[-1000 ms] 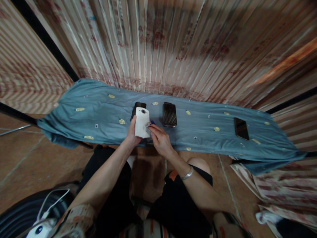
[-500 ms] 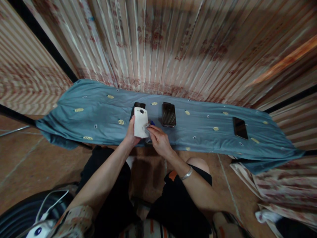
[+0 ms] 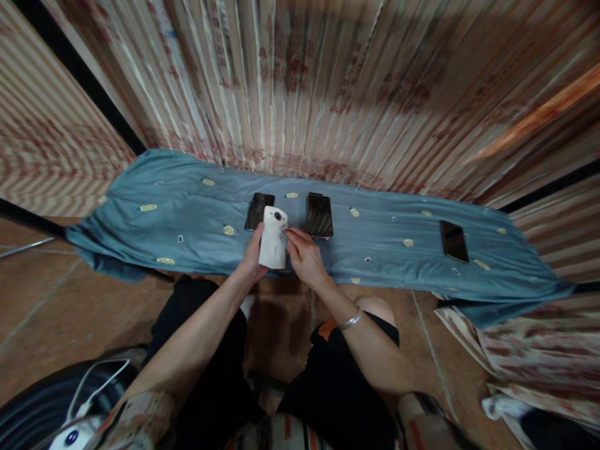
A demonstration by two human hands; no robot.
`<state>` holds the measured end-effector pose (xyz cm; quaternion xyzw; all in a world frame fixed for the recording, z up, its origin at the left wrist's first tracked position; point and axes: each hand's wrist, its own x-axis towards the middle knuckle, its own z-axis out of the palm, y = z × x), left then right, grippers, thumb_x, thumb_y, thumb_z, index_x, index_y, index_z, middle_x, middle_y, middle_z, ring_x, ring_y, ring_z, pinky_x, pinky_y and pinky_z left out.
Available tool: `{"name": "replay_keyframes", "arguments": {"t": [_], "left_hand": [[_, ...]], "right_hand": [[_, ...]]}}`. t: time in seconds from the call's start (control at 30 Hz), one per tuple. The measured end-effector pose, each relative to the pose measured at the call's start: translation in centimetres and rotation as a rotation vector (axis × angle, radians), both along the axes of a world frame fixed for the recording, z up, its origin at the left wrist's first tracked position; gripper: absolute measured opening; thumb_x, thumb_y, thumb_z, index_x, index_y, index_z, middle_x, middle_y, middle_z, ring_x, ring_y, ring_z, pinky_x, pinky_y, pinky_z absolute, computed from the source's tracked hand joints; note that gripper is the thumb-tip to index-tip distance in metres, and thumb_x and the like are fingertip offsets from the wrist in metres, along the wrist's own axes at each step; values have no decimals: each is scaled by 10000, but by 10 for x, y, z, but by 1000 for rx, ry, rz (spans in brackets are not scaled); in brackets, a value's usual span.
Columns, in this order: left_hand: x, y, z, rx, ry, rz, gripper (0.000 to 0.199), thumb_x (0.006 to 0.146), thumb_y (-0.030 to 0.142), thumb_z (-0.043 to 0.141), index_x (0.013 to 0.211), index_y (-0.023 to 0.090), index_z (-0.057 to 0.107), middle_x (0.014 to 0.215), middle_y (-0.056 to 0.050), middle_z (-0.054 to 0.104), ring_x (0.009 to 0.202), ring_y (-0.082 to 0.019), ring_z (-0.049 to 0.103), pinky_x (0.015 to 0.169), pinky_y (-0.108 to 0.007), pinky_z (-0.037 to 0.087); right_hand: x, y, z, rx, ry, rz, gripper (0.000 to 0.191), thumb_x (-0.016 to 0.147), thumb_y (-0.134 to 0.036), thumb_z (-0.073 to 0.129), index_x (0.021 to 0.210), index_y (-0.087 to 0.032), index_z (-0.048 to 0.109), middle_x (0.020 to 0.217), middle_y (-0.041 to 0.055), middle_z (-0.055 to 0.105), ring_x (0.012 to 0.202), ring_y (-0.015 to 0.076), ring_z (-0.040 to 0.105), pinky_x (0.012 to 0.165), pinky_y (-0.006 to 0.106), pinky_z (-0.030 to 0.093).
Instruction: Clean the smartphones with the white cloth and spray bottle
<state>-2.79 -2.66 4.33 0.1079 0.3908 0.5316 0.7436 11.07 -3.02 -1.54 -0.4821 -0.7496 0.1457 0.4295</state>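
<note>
The left hand [image 3: 254, 255] is closed around the side of a white phone [image 3: 272, 249], its lens side showing. The right hand [image 3: 304, 255] has its fingers bent narrow against the phone's opposite edge; whether they pinch anything, I cannot tell. A black phone [image 3: 255, 211] lies just beyond the left hand, and another phone [image 3: 454, 241] well right of the right hand, on blue cloth [image 3: 379, 234].

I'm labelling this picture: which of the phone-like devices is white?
The white device, held in the left hand. The others are dark and lie on the blue cloth: left device, middle device, right device.
</note>
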Motion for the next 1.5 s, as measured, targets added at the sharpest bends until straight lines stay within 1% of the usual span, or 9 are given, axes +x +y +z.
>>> {"name": "replay_keyframes", "arguments": {"t": [0.1,0.2,0.37,0.5,0.63,0.83,1.0,1.3,1.5], "left_hand": [[1,-2,1,-11,-1,-14,434,1057,355,351,1172,93,676,644,-19,715,489,-134,627,597,-237,566],[1,-4,-3,4,-3,-52,437,1055,371,349,1199,108,667,669,-32,730,499,-148,645,610,-267,590],[0,-5,-12,19,-33,-145,422,1018,428,456,1197,114,673,724,-56,752,548,-177,678,578,-294,591],[2,-6,-12,6,-17,-140,411,1020,415,458,1198,113,671,757,-60,760,548,-176,680,566,-294,581],[2,-5,-9,-20,7,-108,434,1038,387,407,1234,97,663,729,-55,749,542,-175,668,573,-295,572],[2,-2,-6,-43,13,-58,433,1049,368,374,1221,97,665,675,-29,728,497,-150,636,511,-257,534],[4,-3,-8,-40,8,-98,432,1045,367,390,1256,106,663,684,-29,738,499,-151,636,583,-271,564],[1,5,-10,-15,-21,-27,418,1043,352,400,1196,81,679,691,-33,744,540,-134,662,611,-216,553],[6,1,-11,-31,-19,-49,382,1040,313,415,1168,77,686,741,-42,760,567,-128,670,641,-222,554]], "right_hand": [[1,5,0,6,19,-18,352,1002,-218,440,1235,-202,703,1325,108,693,1212,240,651,1105,418,512],[4,11,0,19,42,-46,350,1006,-224,435,1233,-211,701,1321,102,694,1222,230,648,1110,411,509],[9,20,2,34,37,-81,366,992,-199,425,1243,-179,692,1325,126,689,1247,236,634,1129,426,491],[11,22,2,25,19,-91,387,982,-181,421,1267,-178,682,1345,137,675,1269,248,615,1150,461,469],[10,17,1,42,-4,-78,408,970,-155,417,1272,-195,690,1341,121,676,1250,241,620,1145,453,478],[6,9,3,28,-31,-21,405,976,-158,429,1287,-211,683,1368,107,661,1244,239,620,1137,441,486],[9,10,5,16,-34,-55,399,996,-177,421,1307,-194,670,1373,129,651,1269,246,607,1154,449,464],[-2,-8,6,47,-91,49,422,976,-153,412,1308,-160,670,1377,146,646,1247,264,603,1125,462,482],[2,-4,10,33,-70,31,436,957,-137,429,1322,-173,664,1383,144,639,1265,273,596,1139,477,462]]}}
